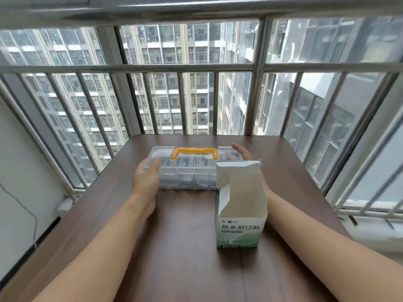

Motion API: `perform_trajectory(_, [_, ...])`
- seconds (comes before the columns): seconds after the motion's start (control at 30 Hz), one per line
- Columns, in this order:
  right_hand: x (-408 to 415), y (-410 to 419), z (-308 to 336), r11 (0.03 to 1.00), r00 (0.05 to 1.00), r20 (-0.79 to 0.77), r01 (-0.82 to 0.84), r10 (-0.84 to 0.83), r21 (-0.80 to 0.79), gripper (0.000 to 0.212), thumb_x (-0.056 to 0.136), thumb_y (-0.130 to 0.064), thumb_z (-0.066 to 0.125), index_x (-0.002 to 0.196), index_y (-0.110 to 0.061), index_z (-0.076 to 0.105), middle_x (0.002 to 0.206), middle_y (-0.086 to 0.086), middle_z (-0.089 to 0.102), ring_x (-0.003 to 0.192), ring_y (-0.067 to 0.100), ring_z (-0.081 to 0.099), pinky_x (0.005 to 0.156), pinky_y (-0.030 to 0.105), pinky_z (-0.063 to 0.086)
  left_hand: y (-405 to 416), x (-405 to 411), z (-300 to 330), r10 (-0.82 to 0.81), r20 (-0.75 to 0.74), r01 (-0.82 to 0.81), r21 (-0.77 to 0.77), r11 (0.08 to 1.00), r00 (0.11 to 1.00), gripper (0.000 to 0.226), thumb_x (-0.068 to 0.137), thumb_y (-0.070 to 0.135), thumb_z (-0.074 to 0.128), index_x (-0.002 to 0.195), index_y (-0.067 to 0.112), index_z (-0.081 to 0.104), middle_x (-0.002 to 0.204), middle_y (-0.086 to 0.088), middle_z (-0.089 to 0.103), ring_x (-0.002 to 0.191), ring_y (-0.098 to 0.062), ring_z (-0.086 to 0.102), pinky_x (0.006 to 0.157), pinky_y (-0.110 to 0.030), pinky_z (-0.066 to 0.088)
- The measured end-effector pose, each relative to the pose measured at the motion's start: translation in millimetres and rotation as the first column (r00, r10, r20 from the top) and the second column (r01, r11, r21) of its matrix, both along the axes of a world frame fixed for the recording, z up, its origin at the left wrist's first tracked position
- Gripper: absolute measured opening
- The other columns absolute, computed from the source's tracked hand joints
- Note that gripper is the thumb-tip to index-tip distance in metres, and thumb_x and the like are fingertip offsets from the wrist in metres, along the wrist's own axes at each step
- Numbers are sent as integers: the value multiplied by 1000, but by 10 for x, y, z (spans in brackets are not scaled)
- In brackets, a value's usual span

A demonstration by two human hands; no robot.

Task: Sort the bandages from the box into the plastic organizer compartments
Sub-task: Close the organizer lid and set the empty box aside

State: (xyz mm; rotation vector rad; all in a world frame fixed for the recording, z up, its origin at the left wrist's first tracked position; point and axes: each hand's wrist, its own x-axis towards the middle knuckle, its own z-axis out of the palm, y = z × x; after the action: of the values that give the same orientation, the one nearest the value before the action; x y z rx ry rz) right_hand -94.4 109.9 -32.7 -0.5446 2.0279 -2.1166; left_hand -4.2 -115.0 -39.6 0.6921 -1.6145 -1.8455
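Observation:
A clear plastic organizer (187, 171) with a yellow handle (194, 152) lies on the brown table, its lid down. Pale bandage packs show through the lid in its compartments. My left hand (146, 177) lies flat against the organizer's left end, fingers straight. On the organizer's right end rests my right hand (244, 153), fingers extended, its lower part hidden behind the box. A white and green bandage box (238, 216) stands upright in front of the organizer at the right, top flap open, and its inside looks bare from here.
The brown table (185, 247) reaches to a window with metal bars (196, 101) right behind the organizer. A white wall with a hanging cable (32, 216) is at the left. The table's left and right edges drop off close by.

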Motion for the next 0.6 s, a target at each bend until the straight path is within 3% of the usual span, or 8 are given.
perform_trajectory(0.07, [116, 68, 22, 992, 990, 137, 41, -25, -119, 38, 100, 0, 51, 128, -26, 56, 130, 9, 58, 90, 6, 68, 62, 13, 53, 90, 29, -42, 16, 25, -16, -21, 1000, 1000, 27, 103, 35, 55, 120, 14, 60, 99, -1, 70, 90, -18, 66, 73, -27, 52])
perform_trajectory(0.17, [189, 187, 76, 981, 970, 224, 132, -98, -144, 31, 98, -15, 62, 118, -37, 68, 137, 7, 62, 119, 25, 64, 92, 38, 57, 248, 99, -81, -5, 52, 10, -94, 996, 999, 36, 103, 51, 44, 120, 20, 54, 107, -1, 67, 100, -20, 64, 92, -37, 52])
perform_trajectory(0.27, [231, 344, 116, 969, 958, 260, 171, -121, -181, 21, 97, -41, 59, 114, -42, 71, 121, -14, 71, 116, 9, 66, 108, 50, 46, 402, 149, -46, -79, 130, 102, -185, 977, 988, 50, 104, 53, 35, 143, 23, 43, 134, -3, 60, 119, -21, 58, 109, -40, 43])
perform_trajectory(0.33, [338, 473, 204, 948, 944, 283, 237, -173, -212, 36, 101, -51, 45, 128, -36, 62, 131, -20, 63, 125, 3, 57, 113, 47, 39, 546, 248, 42, -16, 158, 71, -350, 934, 987, 59, 106, 50, 34, 157, 23, 24, 155, -2, 40, 141, -21, 40, 118, -37, 30])
perform_trajectory(0.37, [442, 543, 265, 928, 928, 255, 324, -273, -183, 43, 102, -54, 40, 131, -31, 61, 136, -16, 59, 129, 6, 52, 115, 47, 37, 634, 351, 110, 38, 82, 3, -449, 894, 996, 62, 105, 52, 36, 158, 22, 23, 160, -1, 32, 148, -20, 31, 121, -37, 25])
perform_trajectory(0.47, [864, 722, 336, 830, 850, 100, 527, -518, -184, 49, 101, -56, 38, 110, -20, 69, 109, -5, 65, 100, 10, 59, 100, 47, 50, 947, 713, 297, -111, -231, -74, -666, 742, 967, 71, 92, 57, 50, 150, 18, 39, 157, 0, 34, 148, -15, 29, 120, -33, 24])
perform_trajectory(0.53, [1173, 709, 316, 902, 921, 23, 385, -388, -193, 53, 95, -59, 38, 105, -19, 71, 98, -1, 67, 87, 13, 62, 82, 40, 55, 1144, 848, 317, -371, -131, 159, -739, 654, 920, 86, 78, 55, 67, 152, 25, 34, 154, 11, 39, 145, -11, 36, 118, -27, 29])
perform_trajectory(0.6, [1386, 645, 265, 972, 982, -22, 181, -186, -150, 52, 90, -62, 41, 113, -25, 71, 108, -2, 69, 93, 10, 69, 79, 30, 56, 1289, 877, 254, -541, 18, 402, -691, 601, 841, 107, 70, 51, 80, 155, 39, 16, 146, 26, 43, 139, -5, 43, 115, -29, 37])
